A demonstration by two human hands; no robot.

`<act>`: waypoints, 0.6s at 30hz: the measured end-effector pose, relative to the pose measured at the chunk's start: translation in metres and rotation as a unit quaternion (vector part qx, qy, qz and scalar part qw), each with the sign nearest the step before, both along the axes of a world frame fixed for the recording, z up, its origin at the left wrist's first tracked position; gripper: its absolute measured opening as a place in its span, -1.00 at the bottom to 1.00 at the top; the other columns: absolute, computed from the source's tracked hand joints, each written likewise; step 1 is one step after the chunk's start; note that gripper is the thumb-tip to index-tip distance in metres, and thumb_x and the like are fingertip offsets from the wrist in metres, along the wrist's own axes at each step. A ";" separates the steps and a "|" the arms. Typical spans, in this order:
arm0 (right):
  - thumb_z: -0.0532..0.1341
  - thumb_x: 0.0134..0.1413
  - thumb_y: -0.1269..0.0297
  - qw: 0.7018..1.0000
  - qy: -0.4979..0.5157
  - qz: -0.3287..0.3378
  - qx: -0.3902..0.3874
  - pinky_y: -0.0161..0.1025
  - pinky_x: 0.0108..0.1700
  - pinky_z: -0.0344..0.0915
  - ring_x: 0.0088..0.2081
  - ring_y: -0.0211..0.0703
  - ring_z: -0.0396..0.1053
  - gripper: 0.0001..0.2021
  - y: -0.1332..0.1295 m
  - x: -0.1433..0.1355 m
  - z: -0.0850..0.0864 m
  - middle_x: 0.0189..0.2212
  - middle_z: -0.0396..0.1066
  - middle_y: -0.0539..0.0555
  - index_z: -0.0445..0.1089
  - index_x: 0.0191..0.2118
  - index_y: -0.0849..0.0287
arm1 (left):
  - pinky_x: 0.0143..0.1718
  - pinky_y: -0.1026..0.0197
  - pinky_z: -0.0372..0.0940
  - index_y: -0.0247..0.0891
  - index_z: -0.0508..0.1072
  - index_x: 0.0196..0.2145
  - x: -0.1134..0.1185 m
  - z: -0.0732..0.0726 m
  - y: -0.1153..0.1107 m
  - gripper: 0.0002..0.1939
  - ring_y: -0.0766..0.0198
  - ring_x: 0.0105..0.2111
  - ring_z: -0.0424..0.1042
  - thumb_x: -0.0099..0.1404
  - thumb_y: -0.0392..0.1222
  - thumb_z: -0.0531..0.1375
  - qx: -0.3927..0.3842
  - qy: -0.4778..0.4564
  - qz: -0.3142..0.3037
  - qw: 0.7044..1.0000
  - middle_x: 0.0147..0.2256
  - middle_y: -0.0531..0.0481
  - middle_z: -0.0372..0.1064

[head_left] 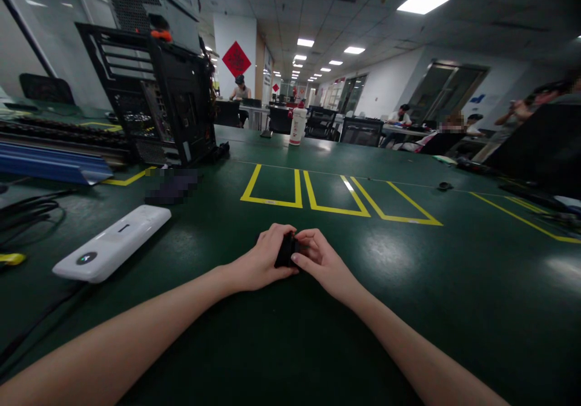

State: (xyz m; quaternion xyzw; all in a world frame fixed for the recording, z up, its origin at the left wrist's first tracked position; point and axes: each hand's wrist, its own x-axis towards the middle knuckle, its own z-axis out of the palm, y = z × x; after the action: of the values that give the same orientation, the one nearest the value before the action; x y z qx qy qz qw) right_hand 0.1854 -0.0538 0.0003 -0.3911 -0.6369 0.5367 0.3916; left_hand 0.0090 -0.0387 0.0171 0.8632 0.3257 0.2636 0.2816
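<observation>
A small black object (285, 253) is between my two hands, low over the green tabletop (281, 345); its kind does not show. My left hand (265, 258) wraps around it from the left, fingers over the top and thumb along the near side. From the right, my right hand (324, 264) meets it with thumb and fingertips pinched at its right end. Whatever lies under the fingers is hidden.
Yellow tape outlines (338, 212) mark the table ahead. To the left lie a white oblong device (113, 242) with a cable and a dark pouch-like item (172, 187). An open black computer case (167, 97) stands behind them. Farther back is a white cup (297, 126).
</observation>
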 end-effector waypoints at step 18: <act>0.13 0.01 0.34 1.000 -0.014 0.005 0.012 -0.15 -0.08 0.26 -0.09 -0.17 0.27 -0.72 0.001 0.000 0.000 -0.17 0.22 0.03 0.12 -0.12 0.06 | -0.03 -0.03 0.15 -0.14 0.04 0.00 0.002 -0.013 0.004 -0.41 0.12 -0.08 0.18 0.06 -0.19 0.21 0.023 -0.019 0.013 0.999 -0.07 -0.08 0.09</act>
State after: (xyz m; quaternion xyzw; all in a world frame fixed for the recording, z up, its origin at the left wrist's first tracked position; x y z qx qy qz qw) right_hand 0.1858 -0.0527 0.0005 -0.3903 -0.6507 0.5258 0.3844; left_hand 0.0110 -0.0345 0.0045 0.8599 0.3258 0.2905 0.2645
